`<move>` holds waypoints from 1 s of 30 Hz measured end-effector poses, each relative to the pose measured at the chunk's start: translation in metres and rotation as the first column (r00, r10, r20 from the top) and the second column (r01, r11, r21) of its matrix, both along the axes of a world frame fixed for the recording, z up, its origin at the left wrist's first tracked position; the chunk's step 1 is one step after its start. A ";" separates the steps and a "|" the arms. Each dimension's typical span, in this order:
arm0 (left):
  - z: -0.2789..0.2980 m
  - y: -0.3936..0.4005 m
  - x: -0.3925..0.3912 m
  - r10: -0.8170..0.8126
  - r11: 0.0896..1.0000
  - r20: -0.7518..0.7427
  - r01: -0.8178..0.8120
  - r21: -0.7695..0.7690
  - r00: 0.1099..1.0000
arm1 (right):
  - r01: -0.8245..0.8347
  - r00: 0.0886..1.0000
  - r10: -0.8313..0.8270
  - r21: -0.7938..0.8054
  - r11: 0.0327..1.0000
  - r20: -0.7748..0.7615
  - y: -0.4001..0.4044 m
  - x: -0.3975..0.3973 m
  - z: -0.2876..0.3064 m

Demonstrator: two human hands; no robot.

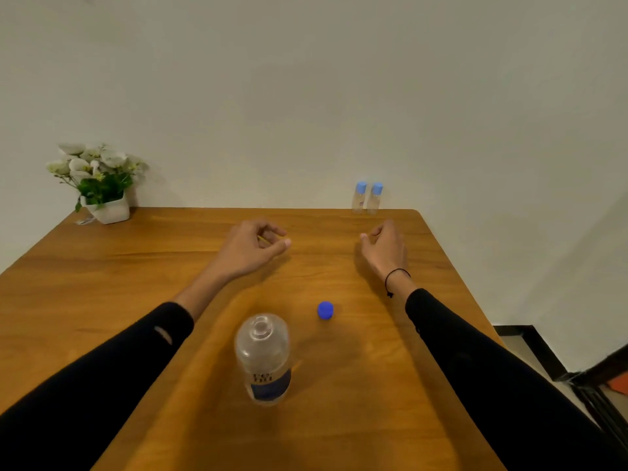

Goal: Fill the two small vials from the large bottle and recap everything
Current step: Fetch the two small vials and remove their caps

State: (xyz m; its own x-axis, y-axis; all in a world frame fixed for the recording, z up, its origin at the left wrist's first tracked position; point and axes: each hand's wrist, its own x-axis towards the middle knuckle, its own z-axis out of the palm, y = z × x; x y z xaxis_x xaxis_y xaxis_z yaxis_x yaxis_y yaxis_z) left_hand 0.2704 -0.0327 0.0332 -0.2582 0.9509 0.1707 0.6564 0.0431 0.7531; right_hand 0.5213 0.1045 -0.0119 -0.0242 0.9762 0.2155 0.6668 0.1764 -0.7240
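Blue-capped vials (367,198) stand just above the loosely curled, empty right hand (384,246); left hand (253,246) likewise curled, empty.

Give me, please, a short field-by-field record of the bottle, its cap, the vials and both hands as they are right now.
large bottle: upright near the table's front, mouth open, uncapped
bottle cap: blue, lying on the wooden table, right of the bottle, apart from it
small vials: and, side by side at the far edge, both with light-blue caps on
left hand: fingers loosely curled, holding nothing
right hand: loosely curled, holding nothing, nearer the vials
flower pot: far left corner
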 end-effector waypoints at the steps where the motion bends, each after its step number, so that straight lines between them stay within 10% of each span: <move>1: 0.003 0.020 0.004 -0.002 1.000 0.012 0.002 0.011 1.000 | 0.017 1.000 -0.017 -0.004 1.000 -0.011 0.011 0.000 -0.001; 19: -0.037 0.238 0.083 0.129 0.975 -0.158 -0.097 0.198 0.979 | 0.107 0.994 -0.107 0.089 0.990 0.001 0.150 -0.015 -0.016; 30: -0.045 0.257 0.086 -0.106 0.982 -0.107 0.121 0.145 0.989 | -0.010 0.994 0.014 0.047 0.999 -0.104 0.154 -0.019 -0.016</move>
State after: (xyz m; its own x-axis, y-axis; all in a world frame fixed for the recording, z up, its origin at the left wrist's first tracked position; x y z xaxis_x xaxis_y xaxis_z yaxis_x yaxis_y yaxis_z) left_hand 0.3560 0.2238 -0.0120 -0.1245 0.9344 0.3337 0.7214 -0.1456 0.6770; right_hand 0.5020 0.2582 -0.0282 -0.0109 0.9649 0.2623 0.5853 0.2189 -0.7807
